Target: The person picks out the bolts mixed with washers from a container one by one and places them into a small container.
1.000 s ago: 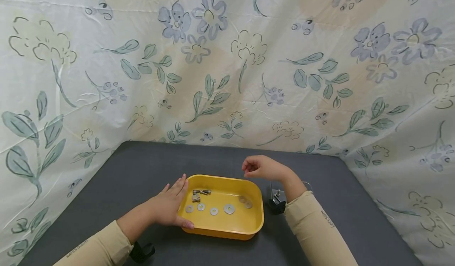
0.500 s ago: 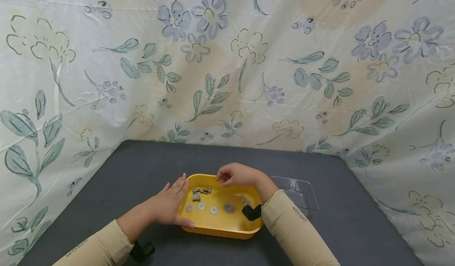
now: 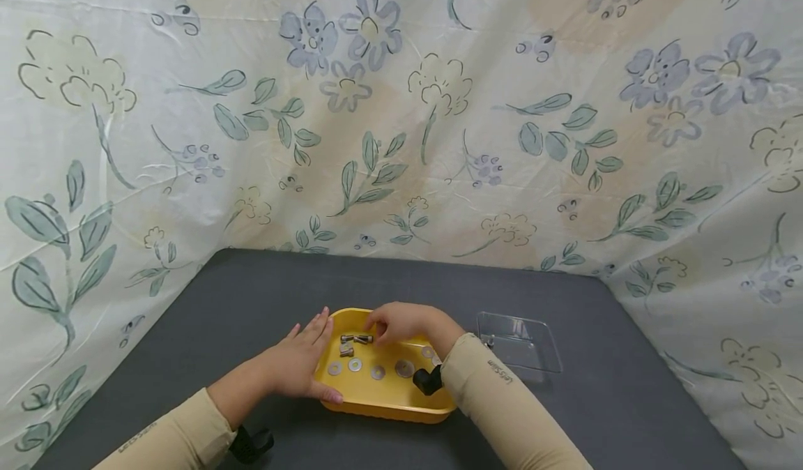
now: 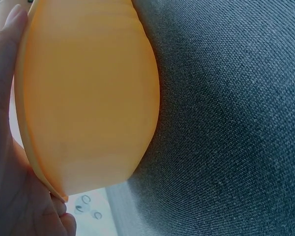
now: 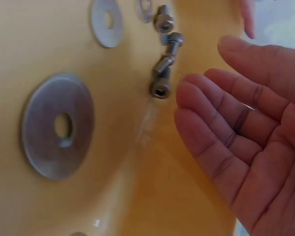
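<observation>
A yellow plastic tray (image 3: 376, 402) holds several socket-head screws (image 3: 366, 339) near its back left corner and several flat washers of different sizes. My left hand (image 3: 295, 364) rests along the tray's left rim with its fingers spread and its thumb over the front edge; the left wrist view shows the thumb on the rim. Inside the tray, my right hand (image 3: 408, 322) hangs beside the screws. In the right wrist view its fingers are loosely bent and hold nothing, with fingertips close to the screws (image 5: 161, 90). A large washer (image 5: 37, 132) lies nearer the camera. The right forearm partly covers the tray's right side.
A clear plastic box (image 3: 533, 350) stands right of the tray, with a small metal piece (image 3: 489, 342) at its left side, partly hidden by the right sleeve. Dark grey cloth (image 3: 282, 282) covers the table. Floral fabric (image 3: 401, 198) hangs behind and at both sides.
My right hand has moved left from above the clear box, over the tray's back rim, and down beside the screws. The left hand stays on the rim.
</observation>
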### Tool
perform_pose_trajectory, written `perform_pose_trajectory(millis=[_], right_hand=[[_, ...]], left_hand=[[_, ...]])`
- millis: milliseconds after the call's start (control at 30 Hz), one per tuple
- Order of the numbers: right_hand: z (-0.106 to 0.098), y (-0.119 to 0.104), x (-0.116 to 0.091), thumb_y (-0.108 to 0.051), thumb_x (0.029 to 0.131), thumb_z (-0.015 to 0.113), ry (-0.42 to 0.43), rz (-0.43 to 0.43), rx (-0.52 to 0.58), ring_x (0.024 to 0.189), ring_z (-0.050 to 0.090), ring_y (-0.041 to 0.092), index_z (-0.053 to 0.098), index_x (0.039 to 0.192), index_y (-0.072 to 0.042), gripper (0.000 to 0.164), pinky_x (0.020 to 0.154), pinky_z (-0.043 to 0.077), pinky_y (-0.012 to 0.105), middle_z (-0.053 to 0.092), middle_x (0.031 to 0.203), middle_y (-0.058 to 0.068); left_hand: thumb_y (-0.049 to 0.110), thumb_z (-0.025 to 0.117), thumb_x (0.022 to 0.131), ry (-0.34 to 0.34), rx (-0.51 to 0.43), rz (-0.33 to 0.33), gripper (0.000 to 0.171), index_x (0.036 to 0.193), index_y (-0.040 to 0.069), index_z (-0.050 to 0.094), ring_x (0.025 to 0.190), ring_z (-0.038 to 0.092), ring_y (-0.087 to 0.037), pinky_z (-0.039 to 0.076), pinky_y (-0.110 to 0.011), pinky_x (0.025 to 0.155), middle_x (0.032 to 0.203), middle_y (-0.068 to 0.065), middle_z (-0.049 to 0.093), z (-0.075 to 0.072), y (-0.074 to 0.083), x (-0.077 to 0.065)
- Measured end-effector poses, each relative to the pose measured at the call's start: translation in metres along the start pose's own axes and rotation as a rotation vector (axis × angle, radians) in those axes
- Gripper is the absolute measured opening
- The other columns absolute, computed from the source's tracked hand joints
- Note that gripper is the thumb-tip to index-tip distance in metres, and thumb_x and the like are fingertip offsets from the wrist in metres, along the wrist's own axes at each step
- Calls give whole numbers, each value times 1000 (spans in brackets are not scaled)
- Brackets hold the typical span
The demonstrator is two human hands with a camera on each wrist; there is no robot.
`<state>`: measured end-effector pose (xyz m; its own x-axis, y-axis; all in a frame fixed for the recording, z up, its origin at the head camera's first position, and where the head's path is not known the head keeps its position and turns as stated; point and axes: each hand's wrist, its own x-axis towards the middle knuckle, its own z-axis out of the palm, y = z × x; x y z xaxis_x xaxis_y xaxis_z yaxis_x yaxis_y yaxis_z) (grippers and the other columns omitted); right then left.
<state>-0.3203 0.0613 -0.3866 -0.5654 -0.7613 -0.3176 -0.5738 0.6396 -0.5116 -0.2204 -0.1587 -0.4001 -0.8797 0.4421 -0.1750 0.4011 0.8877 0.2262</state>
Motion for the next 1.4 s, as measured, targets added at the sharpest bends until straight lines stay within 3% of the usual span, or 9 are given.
perform_pose_trajectory(millis=[100, 333, 633, 867, 1100, 1400], right_hand=[[4, 1, 3, -13, 86, 64, -23, -3, -26, 65, 51, 8, 54, 126, -11, 42, 63, 43, 21, 56, 74, -4], [12, 3, 10, -9, 86, 62, -68, -76, -77, 52, 42, 6, 54, 116, -9, 30, 53, 36, 18, 45, 61, -3], [17, 5, 15, -17, 84, 67, -66, -10, -87, 53, 43, 8, 56, 112, -15, 31, 52, 36, 20, 45, 63, -3], [17, 4, 14, -19, 84, 67, -56, 33, -121, 60, 46, 8, 57, 122, -14, 40, 58, 39, 19, 50, 69, -3], [16, 3, 10, -17, 83, 69, -27, 50, -124, 69, 51, 5, 64, 103, -13, 21, 66, 44, 18, 56, 79, -9], [18, 1, 5, -13, 82, 69, -31, 55, -120, 61, 48, 7, 65, 84, -12, 5, 58, 41, 18, 54, 69, -6]], left_hand=[[82, 54, 59, 2, 3, 3, 127, 146, 1, 8, 139, 3, -27, 11, -54, 107, 152, -14, -4, 1, 0, 0], [80, 54, 60, 2, -9, 9, 126, 146, 1, 7, 140, 2, -26, 10, -54, 107, 152, -13, -5, 2, -2, -1], [82, 53, 59, 4, 2, 11, 127, 146, 1, 8, 140, 2, -26, 11, -54, 107, 152, -14, -4, 0, -1, 0], [80, 55, 61, 11, -4, 20, 126, 146, 1, 8, 139, 2, -26, 11, -55, 107, 152, -14, -4, 0, 0, 0], [81, 54, 59, 18, -7, 20, 127, 146, 1, 9, 140, 2, -26, 11, -55, 107, 152, -14, -3, 1, 0, 0], [82, 53, 59, 17, -7, 19, 127, 146, 1, 9, 140, 2, -26, 11, -54, 107, 152, -14, -3, 2, -1, 0]])
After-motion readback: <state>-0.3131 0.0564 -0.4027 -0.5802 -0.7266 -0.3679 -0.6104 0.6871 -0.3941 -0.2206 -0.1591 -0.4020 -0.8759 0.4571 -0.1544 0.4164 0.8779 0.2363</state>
